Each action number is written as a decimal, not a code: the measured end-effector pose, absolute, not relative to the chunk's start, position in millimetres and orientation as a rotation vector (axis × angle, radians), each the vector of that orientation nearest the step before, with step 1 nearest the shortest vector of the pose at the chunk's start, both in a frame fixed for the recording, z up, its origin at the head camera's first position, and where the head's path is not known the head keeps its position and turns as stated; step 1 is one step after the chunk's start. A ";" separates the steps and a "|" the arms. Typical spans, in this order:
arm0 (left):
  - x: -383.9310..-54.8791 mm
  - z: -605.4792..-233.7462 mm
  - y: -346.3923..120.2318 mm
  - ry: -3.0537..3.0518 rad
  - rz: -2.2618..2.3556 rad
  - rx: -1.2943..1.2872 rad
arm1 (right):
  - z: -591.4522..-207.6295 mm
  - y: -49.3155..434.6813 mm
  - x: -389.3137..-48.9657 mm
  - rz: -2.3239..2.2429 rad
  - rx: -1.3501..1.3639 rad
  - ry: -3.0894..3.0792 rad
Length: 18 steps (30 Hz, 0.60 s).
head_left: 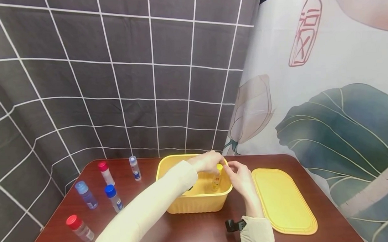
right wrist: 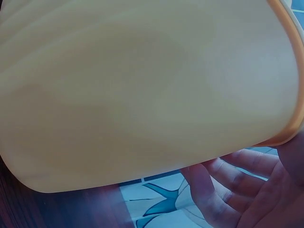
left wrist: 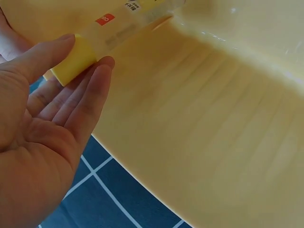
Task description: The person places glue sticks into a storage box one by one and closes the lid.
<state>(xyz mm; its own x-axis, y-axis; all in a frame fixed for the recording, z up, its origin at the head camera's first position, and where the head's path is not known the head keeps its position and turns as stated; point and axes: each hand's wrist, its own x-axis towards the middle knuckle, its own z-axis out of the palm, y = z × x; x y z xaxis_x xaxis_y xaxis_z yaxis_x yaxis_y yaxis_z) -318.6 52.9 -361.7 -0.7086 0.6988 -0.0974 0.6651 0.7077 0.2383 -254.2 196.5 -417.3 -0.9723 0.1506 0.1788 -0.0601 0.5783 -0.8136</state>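
My left hand (head_left: 209, 162) reaches into the yellow plastic box (head_left: 197, 204) near its right end. Thumb and fingers pinch the yellow cap (left wrist: 78, 57) of a small clear bottle (head_left: 216, 181), which stands nearly upright in the head view with its lower end inside the box. At the box's right rim is my right hand (head_left: 242, 180), gripping the rim with the thumb over it and fingers against the outer wall (right wrist: 142, 104). Part of a small dark thing shows inside the box beside my left sleeve; the sleeve hides the rest.
Left of the box stand several small bottles: red-capped (head_left: 79, 228), light-blue-capped (head_left: 86, 195), dark-blue-capped (head_left: 114, 198), pink-red-capped (head_left: 106, 173) and pale-capped (head_left: 135, 168). A yellow lid (head_left: 285, 201) lies at the right. Gridded dark cloth (head_left: 131, 80) hangs behind the brown table (head_left: 198, 231).
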 end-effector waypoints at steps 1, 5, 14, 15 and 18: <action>-318.9 -362.2 52.9 2.734 0.276 1.104 | -417.2 196.6 -254.1 1.343 -0.077 -2.582; -317.7 -362.5 52.2 2.732 0.296 1.092 | -416.5 196.5 -253.9 1.341 -0.080 -2.583; -310.8 -359.9 44.0 2.672 0.371 1.092 | -415.1 196.4 -253.1 1.337 -0.055 -2.576; -309.9 -359.7 43.0 2.661 0.384 1.082 | -415.2 196.4 -253.1 1.336 -0.054 -2.577; -308.7 -359.2 40.2 2.631 0.425 1.039 | -415.6 196.0 -252.8 1.334 -0.056 -2.580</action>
<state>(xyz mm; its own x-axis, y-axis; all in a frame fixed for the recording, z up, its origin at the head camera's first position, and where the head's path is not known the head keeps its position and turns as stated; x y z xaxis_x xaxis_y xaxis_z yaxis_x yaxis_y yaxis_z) -308.7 40.2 -359.2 -0.7021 0.6962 -0.1496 0.6138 0.6982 0.3685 -252.8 196.0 -415.6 -0.9715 0.1409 0.1904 -0.0739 0.5834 -0.8088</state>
